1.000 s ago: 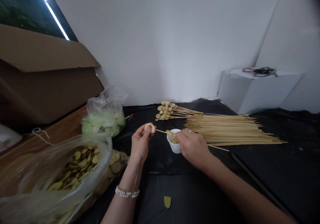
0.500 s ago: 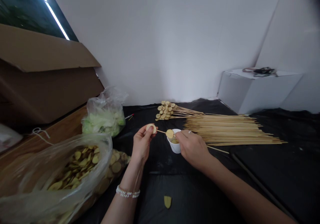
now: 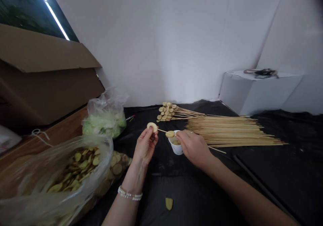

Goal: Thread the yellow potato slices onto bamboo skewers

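Note:
My left hand [image 3: 145,145] pinches a pale round potato slice [image 3: 152,126] at the tip of a thin bamboo skewer [image 3: 163,130]. My right hand [image 3: 193,147] grips that skewer farther back, its long end [image 3: 217,149] sticking out to the right. A second slice [image 3: 170,134] sits threaded on the skewer between my hands, just above a small white cup [image 3: 176,148] holding more slices.
A clear bag of potato slices [image 3: 75,167] lies at the left, a bag of green leaves [image 3: 104,121] behind it. A pile of bare skewers [image 3: 232,131] and several finished skewers [image 3: 167,111] lie on the black sheet [image 3: 277,158]. One loose slice [image 3: 169,203] lies near me. A cardboard box [image 3: 45,81] stands at the left.
My left hand has lifted the slice slightly up and right along the skewer tip. The threaded slice has shifted a little. My right hand has barely moved.

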### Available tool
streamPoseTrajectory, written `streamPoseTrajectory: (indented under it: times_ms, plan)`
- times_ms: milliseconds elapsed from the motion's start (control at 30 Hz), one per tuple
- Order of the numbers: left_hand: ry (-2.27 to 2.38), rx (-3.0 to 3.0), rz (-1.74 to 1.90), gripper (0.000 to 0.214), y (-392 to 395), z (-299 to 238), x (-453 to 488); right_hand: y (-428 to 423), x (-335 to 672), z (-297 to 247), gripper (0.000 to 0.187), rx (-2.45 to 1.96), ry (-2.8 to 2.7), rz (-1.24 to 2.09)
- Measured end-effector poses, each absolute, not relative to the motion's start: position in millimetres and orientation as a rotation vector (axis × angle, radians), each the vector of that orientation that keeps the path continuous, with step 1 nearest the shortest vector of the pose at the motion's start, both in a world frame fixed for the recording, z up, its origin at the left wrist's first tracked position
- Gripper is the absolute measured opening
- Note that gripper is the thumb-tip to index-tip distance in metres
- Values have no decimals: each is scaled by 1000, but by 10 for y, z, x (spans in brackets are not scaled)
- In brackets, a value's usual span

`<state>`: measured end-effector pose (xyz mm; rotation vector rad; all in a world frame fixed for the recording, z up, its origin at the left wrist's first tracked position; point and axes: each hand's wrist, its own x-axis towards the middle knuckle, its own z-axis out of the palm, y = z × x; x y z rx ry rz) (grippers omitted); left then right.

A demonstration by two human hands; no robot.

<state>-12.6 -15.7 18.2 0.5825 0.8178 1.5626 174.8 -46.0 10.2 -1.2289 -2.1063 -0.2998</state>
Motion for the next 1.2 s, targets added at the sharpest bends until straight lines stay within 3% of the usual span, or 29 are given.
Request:
streamPoseTrajectory:
  times_ms: [267,1200]
  plan:
    - [855,499,1611,3,-138,190,-123,-477,1730,68,24,-1120,-2034,-542]
    - [891,586,1552,8,-175,157,-89,-532,1680,90,23,-1098,-2034,-568]
